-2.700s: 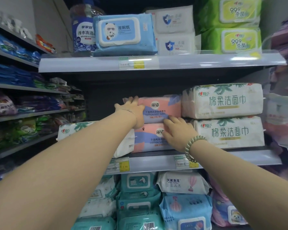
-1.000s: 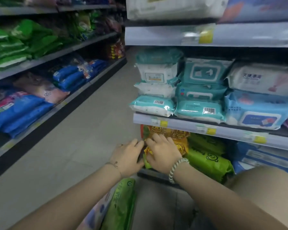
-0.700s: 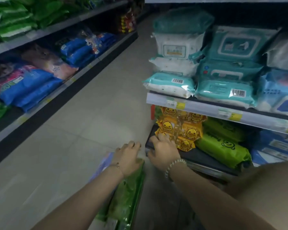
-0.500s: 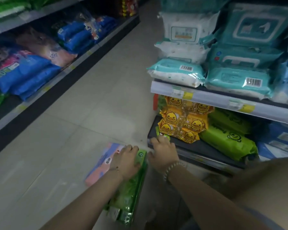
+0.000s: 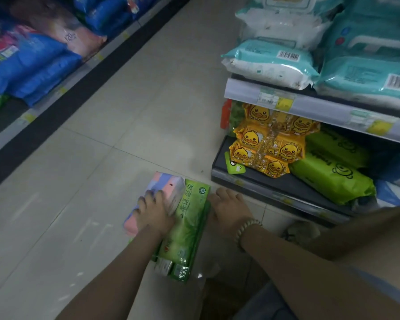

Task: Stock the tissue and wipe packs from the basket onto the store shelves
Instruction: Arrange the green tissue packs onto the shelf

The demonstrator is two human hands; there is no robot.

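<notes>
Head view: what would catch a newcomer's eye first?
Both hands low at the floor: the left hand lies on a pink-and-lilac soft tissue pack, the right hand beside a long green plastic-wrapped tissue pack. Bright yellow duck-print packs sit on the bottom shelf, right.

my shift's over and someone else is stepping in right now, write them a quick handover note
Left hand: on the pink pack, fingers spread; grip unclear.
Right hand: open, against the right side of the green pack.
Both packs lie side by side, low by the floor, in front of the bottom shelf; no basket shows.
Done: the shelves hold packs already.
Left: shelve the pink and green packs.
</notes>
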